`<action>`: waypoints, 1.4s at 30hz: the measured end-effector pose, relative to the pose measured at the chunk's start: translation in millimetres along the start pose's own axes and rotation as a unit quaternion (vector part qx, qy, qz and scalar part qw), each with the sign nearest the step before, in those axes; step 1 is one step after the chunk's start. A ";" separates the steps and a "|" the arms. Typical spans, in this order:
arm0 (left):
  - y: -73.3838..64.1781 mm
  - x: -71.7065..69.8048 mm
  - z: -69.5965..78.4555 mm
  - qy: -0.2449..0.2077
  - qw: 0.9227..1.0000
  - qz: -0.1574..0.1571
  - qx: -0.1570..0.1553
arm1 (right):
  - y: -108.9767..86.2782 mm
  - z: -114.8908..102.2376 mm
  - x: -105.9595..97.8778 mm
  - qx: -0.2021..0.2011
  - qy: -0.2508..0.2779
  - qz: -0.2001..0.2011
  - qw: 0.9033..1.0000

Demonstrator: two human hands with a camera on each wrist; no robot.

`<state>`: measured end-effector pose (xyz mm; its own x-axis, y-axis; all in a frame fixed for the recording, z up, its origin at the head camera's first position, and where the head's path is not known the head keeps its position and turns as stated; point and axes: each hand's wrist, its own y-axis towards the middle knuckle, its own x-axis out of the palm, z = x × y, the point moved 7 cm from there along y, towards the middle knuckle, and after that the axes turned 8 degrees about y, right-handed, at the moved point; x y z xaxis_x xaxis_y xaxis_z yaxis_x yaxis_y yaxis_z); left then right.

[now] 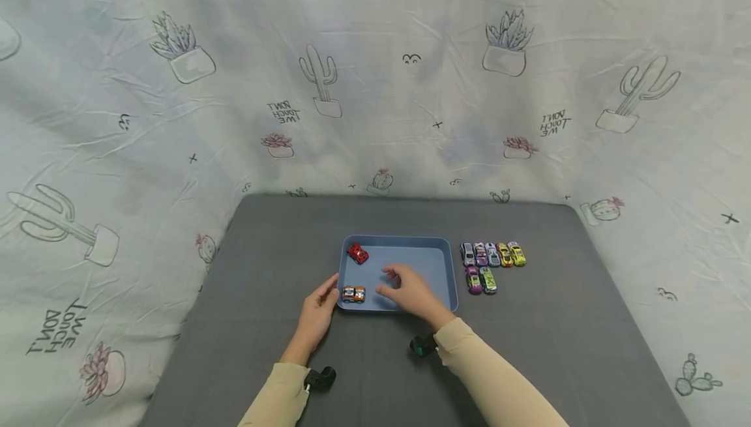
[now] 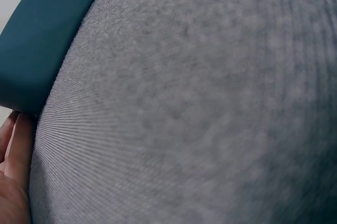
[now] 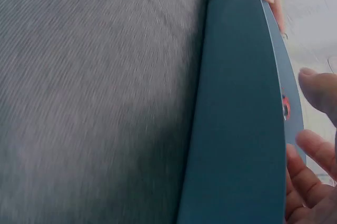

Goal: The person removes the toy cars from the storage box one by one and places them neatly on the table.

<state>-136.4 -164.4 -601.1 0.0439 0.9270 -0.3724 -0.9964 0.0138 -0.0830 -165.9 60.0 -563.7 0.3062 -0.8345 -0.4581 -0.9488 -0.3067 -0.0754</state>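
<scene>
A shallow blue tray (image 1: 411, 242) lies on the grey table. Inside it a red toy car (image 1: 357, 253) sits in the far left corner, and an orange and white toy car (image 1: 353, 294) in the near left corner. My left hand (image 1: 317, 313) holds the tray's left side near the front corner; its fingers (image 2: 20, 145) lie against the outer wall in the left wrist view. Over the middle of the tray hovers my right hand (image 1: 411, 293), thumb and fingers spread apart with nothing between them. The right wrist view shows its fingers (image 3: 313, 150) above the rim.
Right of the tray, several toy cars stand side by side in a far row (image 1: 491, 255). Nearer stand a purple car (image 1: 473, 279) and a green car (image 1: 488, 280). A patterned cloth (image 1: 375, 88) hangs behind and beside the table (image 1: 281, 244).
</scene>
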 end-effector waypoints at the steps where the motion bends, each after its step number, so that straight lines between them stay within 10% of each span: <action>1: -0.1 0.1 -0.2 0.000 1.000 0.000 0.000 | 1.4 -1.1 3.6 0.002 0.002 -0.007 1.000; 42: 0.2 -0.2 7.5 -0.016 1.000 -0.006 -0.004 | 25.3 -15.7 56.5 -0.013 -0.068 -0.037 0.997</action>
<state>-137.1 -161.8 -594.1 0.0530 0.9386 -0.3410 -0.9952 0.0215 -0.0955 -171.4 -2.1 -577.6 0.3600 -0.7405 -0.5675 -0.9212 -0.3783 -0.0908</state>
